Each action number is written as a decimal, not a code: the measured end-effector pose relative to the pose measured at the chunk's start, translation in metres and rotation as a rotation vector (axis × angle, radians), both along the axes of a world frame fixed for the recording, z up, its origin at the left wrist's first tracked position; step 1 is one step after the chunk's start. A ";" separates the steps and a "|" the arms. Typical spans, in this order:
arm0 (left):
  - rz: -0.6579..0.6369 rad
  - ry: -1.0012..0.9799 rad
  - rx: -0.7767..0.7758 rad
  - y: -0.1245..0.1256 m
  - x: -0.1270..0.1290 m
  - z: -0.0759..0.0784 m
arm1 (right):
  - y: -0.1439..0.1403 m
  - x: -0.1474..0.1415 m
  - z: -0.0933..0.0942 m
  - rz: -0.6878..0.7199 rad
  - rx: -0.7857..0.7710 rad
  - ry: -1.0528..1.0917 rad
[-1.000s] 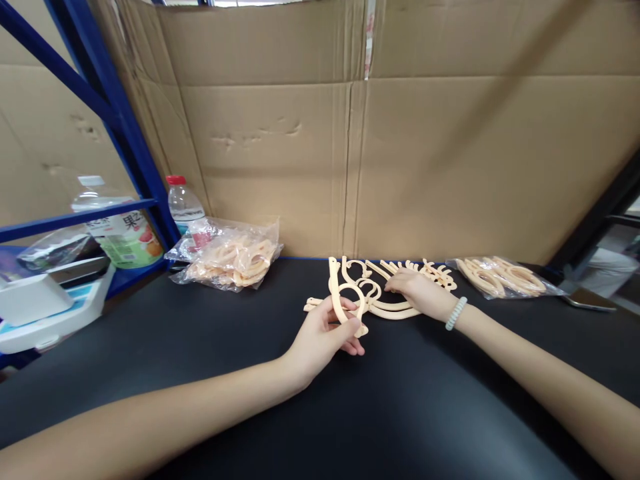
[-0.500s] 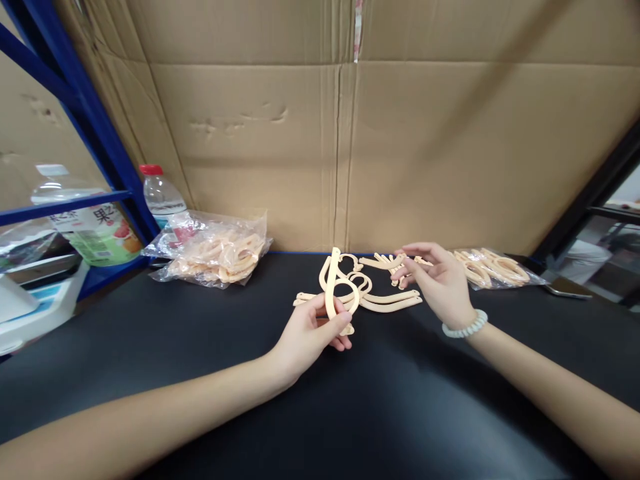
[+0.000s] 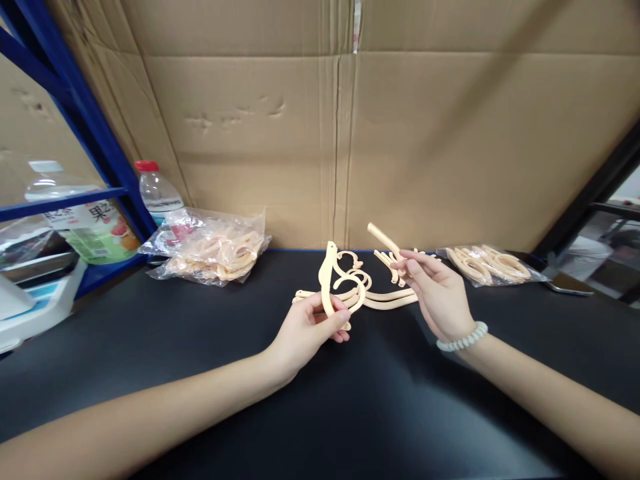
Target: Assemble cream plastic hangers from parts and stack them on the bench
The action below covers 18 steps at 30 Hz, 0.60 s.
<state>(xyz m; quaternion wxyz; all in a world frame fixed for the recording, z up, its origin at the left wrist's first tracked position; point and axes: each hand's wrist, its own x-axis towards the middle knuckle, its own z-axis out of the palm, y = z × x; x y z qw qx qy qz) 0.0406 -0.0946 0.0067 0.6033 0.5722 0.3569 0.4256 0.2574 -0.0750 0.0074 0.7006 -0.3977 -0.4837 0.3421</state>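
Left hand [image 3: 310, 327] is pinched on 1 cream plastic hook piece [image 3: 330, 283], thumb and fingers clamped near its lower end, the curled loop standing up just above the black bench [image 3: 200, 373]. Right hand [image 3: 437, 297] has its fingers closed on 1 straight cream bar piece [image 3: 383, 239], which points up and away to the left, lifted clear of the bench. A white bead bracelet [image 3: 463, 338] sits on that wrist. Between and behind the 2 hands lies a loose pile of the same cream parts [image 3: 385, 300], curved bars and hooks overlapping on the bench; the exact count there is hard to tell. 2 clear plastic bags of more cream parts: 1 bag at the left [image 3: 215, 250] by the cardboard wall [image 3: 450, 147], 1 bag at the right [image 3: 487, 265], well apart from each other. 2 bottles at the far left: a red-capped water bottle [image 3: 155, 190] beside the blue rack post [image 3: 90, 127], and a larger white-capped drink bottle [image 3: 83, 213] behind the rack's rail.
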 end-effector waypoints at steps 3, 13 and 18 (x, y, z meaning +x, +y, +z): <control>0.003 -0.007 -0.015 0.000 0.000 0.000 | 0.005 0.005 -0.002 -0.034 -0.029 0.002; -0.012 -0.001 -0.016 0.000 -0.001 0.000 | -0.004 -0.005 0.004 0.207 -0.285 0.247; -0.033 -0.040 -0.008 0.002 -0.002 -0.002 | -0.013 -0.015 0.002 0.447 -0.361 0.300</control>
